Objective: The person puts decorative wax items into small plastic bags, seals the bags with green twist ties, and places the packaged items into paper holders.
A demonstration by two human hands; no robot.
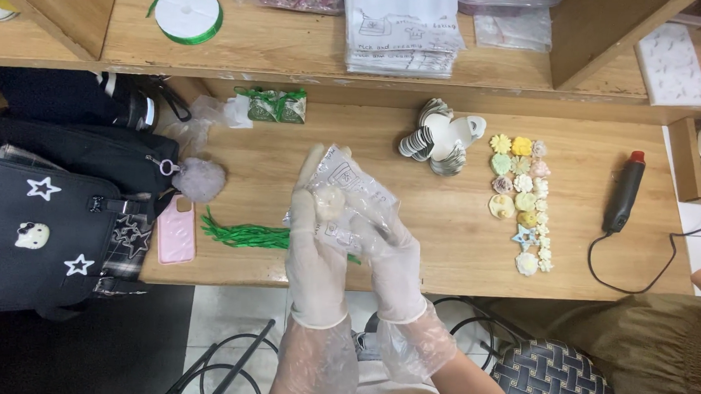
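in the head view, two hands in thin translucent disposable gloves meet at the centre of the frame above the front part of a light wooden counter (457, 247). the left hand (314, 250) rises along the left side of a small clear plastic bag with dark line print (349, 191), its fingers (314, 163) stretched up and curled lightly round the bag's left edge. the right hand (391, 257) grips the bag from the lower right, fingers closed over its bottom part. inside the bag a pale, cream-coloured round piece (329, 200) shows through the plastic, close to the left hand.

just left of the hands, a bunch of green twist ties (244, 234) lies on the counter, and further left a pink phone case (177, 230) lies face down beside a fluffy grey pompom (199, 179). a black bag with white stars (46, 241) fills the left edge of the frame.

to the upper right of the hands sits a fanned cluster of small round white tags (438, 138). right of it, rows of small pastel flower-shaped pieces (521, 199) run down the counter, and a black glue gun with a red tip (624, 191) lies near the right edge, its cord looping away.

on the shelf along the top of the frame, a spool of green ribbon (187, 13) lies at upper left and a stack of printed clear bags (403, 32) at upper centre.
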